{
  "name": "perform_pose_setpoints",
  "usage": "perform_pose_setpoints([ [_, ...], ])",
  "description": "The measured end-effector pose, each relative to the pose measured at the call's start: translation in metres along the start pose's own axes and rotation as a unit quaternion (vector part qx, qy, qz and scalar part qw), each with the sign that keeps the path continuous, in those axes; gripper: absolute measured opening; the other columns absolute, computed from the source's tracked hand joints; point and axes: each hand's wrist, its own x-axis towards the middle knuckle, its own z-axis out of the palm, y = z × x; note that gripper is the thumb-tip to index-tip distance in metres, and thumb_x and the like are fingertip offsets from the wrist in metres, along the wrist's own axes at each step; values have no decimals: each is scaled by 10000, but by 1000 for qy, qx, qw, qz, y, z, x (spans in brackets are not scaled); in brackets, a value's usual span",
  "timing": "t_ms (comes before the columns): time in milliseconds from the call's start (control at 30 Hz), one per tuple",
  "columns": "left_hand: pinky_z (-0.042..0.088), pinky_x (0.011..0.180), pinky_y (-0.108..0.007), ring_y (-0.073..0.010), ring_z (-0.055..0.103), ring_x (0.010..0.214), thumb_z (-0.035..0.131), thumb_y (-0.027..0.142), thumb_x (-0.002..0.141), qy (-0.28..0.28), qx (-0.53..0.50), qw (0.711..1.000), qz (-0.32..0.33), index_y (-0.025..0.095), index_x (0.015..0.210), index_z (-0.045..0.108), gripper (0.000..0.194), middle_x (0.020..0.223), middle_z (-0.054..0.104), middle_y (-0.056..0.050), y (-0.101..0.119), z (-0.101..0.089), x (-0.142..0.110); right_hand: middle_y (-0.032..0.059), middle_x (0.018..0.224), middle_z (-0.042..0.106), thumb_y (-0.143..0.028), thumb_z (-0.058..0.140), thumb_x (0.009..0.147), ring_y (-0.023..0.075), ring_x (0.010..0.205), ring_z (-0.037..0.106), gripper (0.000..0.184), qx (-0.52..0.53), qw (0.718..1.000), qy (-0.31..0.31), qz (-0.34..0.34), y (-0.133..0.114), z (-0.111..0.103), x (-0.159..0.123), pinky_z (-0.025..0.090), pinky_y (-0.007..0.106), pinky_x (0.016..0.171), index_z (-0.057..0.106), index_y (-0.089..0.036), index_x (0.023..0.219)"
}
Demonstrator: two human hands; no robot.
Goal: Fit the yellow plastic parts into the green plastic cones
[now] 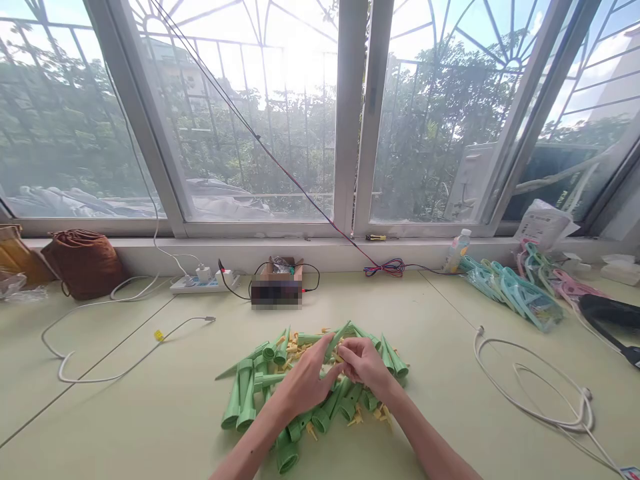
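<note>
**Hollow green plastic cone (pixel 287 459), open end toward the viewer, at the front of a cluster on a pale green worktop (pixel 150 427).**

The cluster of similar green cones (pixel 246 407) occupies the near middle of the worktop, the pieces lying at various angles. Small pale-yellow branched plastic parts (pixel 384 415) are scattered among them and at their edges. Above the cluster, the left hand (pixel 306 381) has its grip closed about a slender upright-tilted green cone (pixel 339 339), between thumb and forefinger. The right hand (pixel 369 363), just beside it, has its fingertips together on a small yellow piece (pixel 339 356), partly hidden by the fingers.

Along the far edge, from left to right: a brown drawstring fabric bag (pixel 86 263) near the far left corner; a white power strip (pixel 205 285) with plugs; a small open cardboard box (pixel 283 270), its front blurred; a coiled bundle of red and blue wire (pixel 390 268); a clear labelled bottle (pixel 457 251); and teal plastic items in clear wrapping (pixel 523 297). White cables lie looped at left (pixel 107 379) and right (pixel 537 420).
</note>
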Motion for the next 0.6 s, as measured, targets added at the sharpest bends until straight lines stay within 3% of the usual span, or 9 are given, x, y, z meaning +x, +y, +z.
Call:
perform_pose_setpoints([
  [367, 460, 1006, -462, -289, 484, 1290, 435, 351, 971, -1, -64, 996, 55, 215, 1423, 199, 528, 1431, 448, -197, -3, 4, -4, -59, 463, 475, -462, 668, 812, 44, 335, 325, 378, 115, 992, -38, 33, 3, -2, 1, 211, 198, 327, 533, -167, 618],
  [600, 464, 1007, -438, -288, 477, 1288, 487, 373, 945, 29, -55, 997, 54, 245, 1415, 272, 533, 1423, 440, -152, 1, 2, -2, -66, 473, 452, -470, 693, 793, 42, 344, 322, 369, 138, 989, -21, 47, 8, -4, 3, 199, 192, 322, 556, -157, 654],
])
